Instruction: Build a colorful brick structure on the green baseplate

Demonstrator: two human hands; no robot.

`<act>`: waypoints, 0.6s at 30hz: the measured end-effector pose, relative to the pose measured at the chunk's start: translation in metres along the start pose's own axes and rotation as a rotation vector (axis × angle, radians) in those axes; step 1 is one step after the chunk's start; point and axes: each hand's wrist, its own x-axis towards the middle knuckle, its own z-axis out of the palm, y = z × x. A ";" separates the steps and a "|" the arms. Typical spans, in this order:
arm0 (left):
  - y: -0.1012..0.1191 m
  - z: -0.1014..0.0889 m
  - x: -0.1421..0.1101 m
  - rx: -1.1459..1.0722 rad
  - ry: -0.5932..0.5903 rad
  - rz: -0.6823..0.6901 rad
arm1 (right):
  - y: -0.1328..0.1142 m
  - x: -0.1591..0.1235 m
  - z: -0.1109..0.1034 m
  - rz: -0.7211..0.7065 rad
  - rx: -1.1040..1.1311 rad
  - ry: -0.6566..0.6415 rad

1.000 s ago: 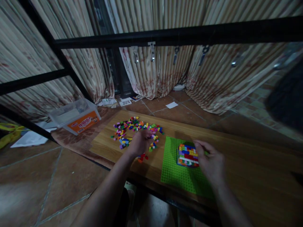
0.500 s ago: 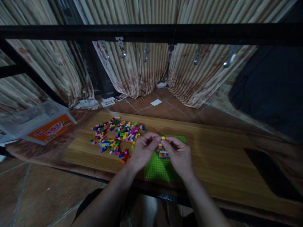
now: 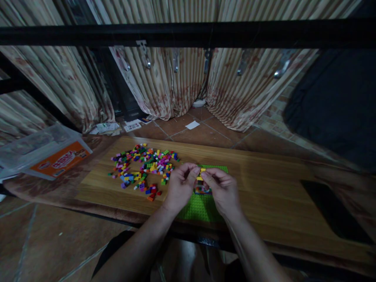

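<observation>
My left hand (image 3: 182, 184) and my right hand (image 3: 221, 190) meet above the green baseplate (image 3: 199, 209), their fingertips pinched on small yellow toy bricks (image 3: 202, 174). How many yellow pieces there are, and whether they are joined, I cannot make out. Below the fingers, a multicoloured brick build (image 3: 202, 190) sits on the baseplate, mostly covered by my hands. To the left of my left hand lies a loose heap of small coloured bricks (image 3: 154, 166), spread over the wooden board.
The wooden board (image 3: 264, 188) carries a dark flat object (image 3: 335, 211) at its right end. A clear plastic box (image 3: 55, 154) with an orange label stands at the left. A black bar (image 3: 188, 35) with metal hooks crosses in front of striped curtains (image 3: 176, 84).
My left hand has come away from the loose bricks to join my right hand over the baseplate. Both now hold yellow bricks between them. The view has turned to the right.
</observation>
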 end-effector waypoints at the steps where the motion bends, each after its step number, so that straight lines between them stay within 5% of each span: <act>1: 0.000 0.000 0.000 -0.002 0.003 -0.011 | 0.001 0.000 0.000 0.018 0.021 0.008; 18: 0.008 -0.005 0.002 -0.494 0.094 -0.447 | 0.001 0.001 0.005 0.087 0.035 0.098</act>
